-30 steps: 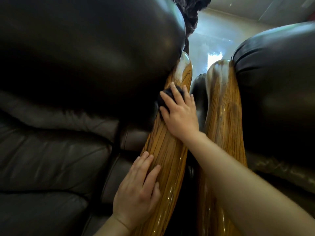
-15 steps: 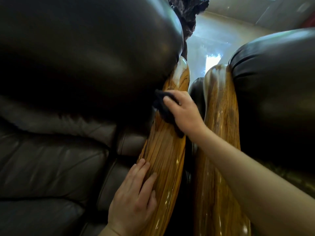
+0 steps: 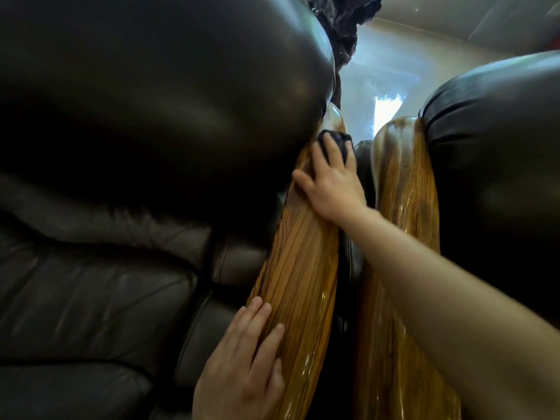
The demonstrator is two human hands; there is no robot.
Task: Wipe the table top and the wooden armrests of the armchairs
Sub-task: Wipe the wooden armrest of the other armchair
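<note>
A dark, ragged-edged object (image 3: pixel 342 22) occupies the far top centre of the view; its nature cannot be determined. A pale wall (image 3: pixel 424 28) runs across the far right, with a lighter angled surface (image 3: pixel 515 19) above it at the top right corner. A bright, overexposed patch (image 3: pixel 386 112) lies below the wall at far centre, surrounded by bluish haze.

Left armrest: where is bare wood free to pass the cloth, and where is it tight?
On the left armrest, bare wood runs between the right hand pressing the dark cloth and the left hand resting flat lower down. The right armrest is uncovered at its top. It is tight near the cloth, where the leather cushion bulges over the wood, and in the dark gap between armrests.
</note>
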